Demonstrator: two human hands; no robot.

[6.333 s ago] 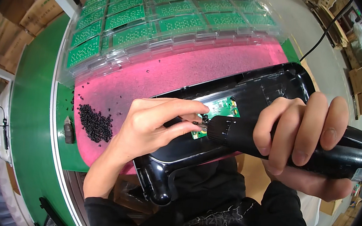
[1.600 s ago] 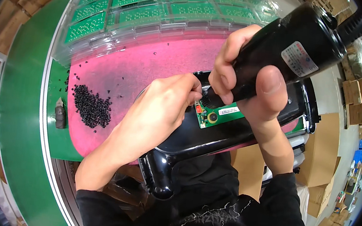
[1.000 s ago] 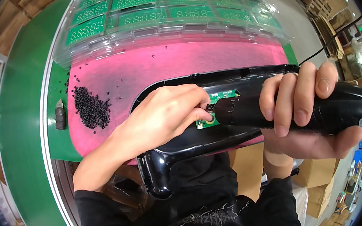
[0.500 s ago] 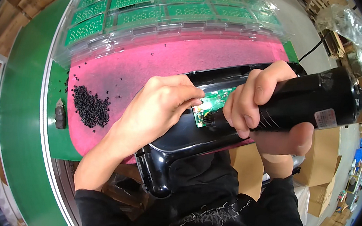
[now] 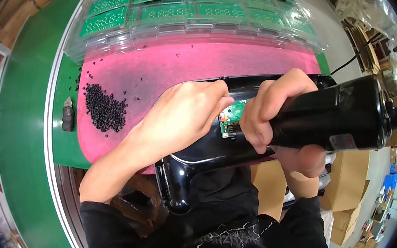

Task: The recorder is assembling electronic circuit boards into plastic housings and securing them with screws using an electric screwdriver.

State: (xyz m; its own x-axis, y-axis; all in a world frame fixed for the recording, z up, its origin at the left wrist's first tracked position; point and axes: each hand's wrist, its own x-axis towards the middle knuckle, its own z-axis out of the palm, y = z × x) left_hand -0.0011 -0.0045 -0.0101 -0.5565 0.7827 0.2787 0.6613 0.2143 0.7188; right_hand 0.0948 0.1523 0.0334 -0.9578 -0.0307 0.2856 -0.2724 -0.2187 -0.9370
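My right hand (image 5: 270,110) wraps round a thick black electric screwdriver (image 5: 327,116) with a ribbed cable sleeve at its rear. Its front end, partly behind my fingers, points at a green circuit board (image 5: 235,111). The board lies in a glossy black plastic housing (image 5: 205,150), and dark pins or wires show at its lower edge. Over the board's upper left corner is my left hand (image 5: 186,105), thumb and forefinger pressed together. Whatever lies between those fingertips, if anything, is too small to make out.
On the pink mat (image 5: 161,62) lies a heap of small black screws (image 5: 105,108), with a few strays around. Clear trays of green boards (image 5: 159,11) are stacked behind. A dark wrapped lump (image 5: 68,116) sits on the green table edge, left. Cardboard boxes (image 5: 345,180) stand right.
My left fingertips have lifted a little up and away from the board; a small dark piece showed at them before. The screwdriver's rear has tilted slightly. The whole view has shifted a little.
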